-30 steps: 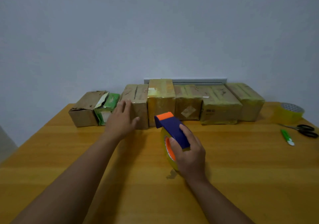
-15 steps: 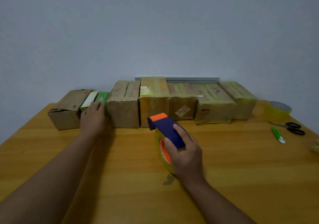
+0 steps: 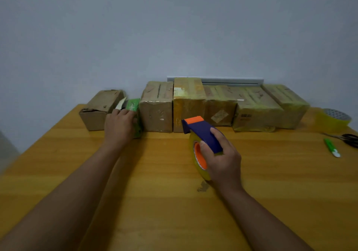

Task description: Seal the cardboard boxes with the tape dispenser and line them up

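Several cardboard boxes stand in a row along the wall at the table's far edge. A brown box (image 3: 157,111) is the leftmost of the taped group. To its left lies a small green box (image 3: 133,104) with a white flap sticking up, and my left hand (image 3: 119,126) is closed around its front. Further left is a plain brown box (image 3: 100,108). My right hand (image 3: 220,159) grips the blue and orange tape dispenser (image 3: 201,132), with its yellowish roll resting on the table in front of the row.
A spare roll of yellowish tape (image 3: 334,120) sits at the far right of the wooden table (image 3: 155,202). Black scissors (image 3: 348,139) and a green-handled cutter (image 3: 331,147) lie in front of that roll. A small scrap (image 3: 202,187) lies beside my right wrist.
My left hand left the taped brown box and slid left onto the small green box, closing on it. The right hand with the dispenser stayed about where it was.
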Demonstrator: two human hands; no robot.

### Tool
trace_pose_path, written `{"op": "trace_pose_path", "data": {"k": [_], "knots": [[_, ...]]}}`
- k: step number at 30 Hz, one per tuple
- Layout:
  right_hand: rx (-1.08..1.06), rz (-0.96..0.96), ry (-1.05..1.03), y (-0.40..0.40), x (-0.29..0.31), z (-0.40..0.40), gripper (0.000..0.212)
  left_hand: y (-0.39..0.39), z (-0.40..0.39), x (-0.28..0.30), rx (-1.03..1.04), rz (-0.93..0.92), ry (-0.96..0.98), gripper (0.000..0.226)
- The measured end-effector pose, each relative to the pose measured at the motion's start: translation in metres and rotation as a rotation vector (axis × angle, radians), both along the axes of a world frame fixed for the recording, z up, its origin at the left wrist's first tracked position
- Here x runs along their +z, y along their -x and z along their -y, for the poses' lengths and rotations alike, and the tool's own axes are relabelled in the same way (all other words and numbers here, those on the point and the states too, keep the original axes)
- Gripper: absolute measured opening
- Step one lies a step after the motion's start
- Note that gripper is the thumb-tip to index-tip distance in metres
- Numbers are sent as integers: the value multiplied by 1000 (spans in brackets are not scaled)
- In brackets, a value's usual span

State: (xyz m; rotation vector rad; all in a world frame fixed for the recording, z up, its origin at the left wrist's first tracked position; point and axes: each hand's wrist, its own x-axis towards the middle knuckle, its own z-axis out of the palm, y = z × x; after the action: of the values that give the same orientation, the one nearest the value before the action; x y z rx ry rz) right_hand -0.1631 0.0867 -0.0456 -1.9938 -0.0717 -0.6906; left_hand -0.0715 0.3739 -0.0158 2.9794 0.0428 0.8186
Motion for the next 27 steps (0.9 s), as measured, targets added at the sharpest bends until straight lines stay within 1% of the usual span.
{"op": "trace_pose_path", "data": {"k": [5,7,9,13,18,20,25,27], "knots": [[5,4,-4,2,3,0,53,58,20,-5,35,-3,2,30],[8,9,-12,4,2,1,53,78,23,-6,70,-7,31,28],[17,22,-20,7,2,2,54,98,25,-2,71,-48,63,33],[54,30,-65,14,5,5,54,142,27,8,-8,-115,107,41],[126,-22,-113,22,8,20,52,182,31,9,-129,-162,95,35],[155,-41,-151,29,10,29,51,189,34,9,-181,-188,112,34],[200,-69,-345,55,9,62,56,191,54,9,-345,-239,177,45],[209,-61,-403,65,11,78,56,185,62,9,-373,-283,197,49]]}}
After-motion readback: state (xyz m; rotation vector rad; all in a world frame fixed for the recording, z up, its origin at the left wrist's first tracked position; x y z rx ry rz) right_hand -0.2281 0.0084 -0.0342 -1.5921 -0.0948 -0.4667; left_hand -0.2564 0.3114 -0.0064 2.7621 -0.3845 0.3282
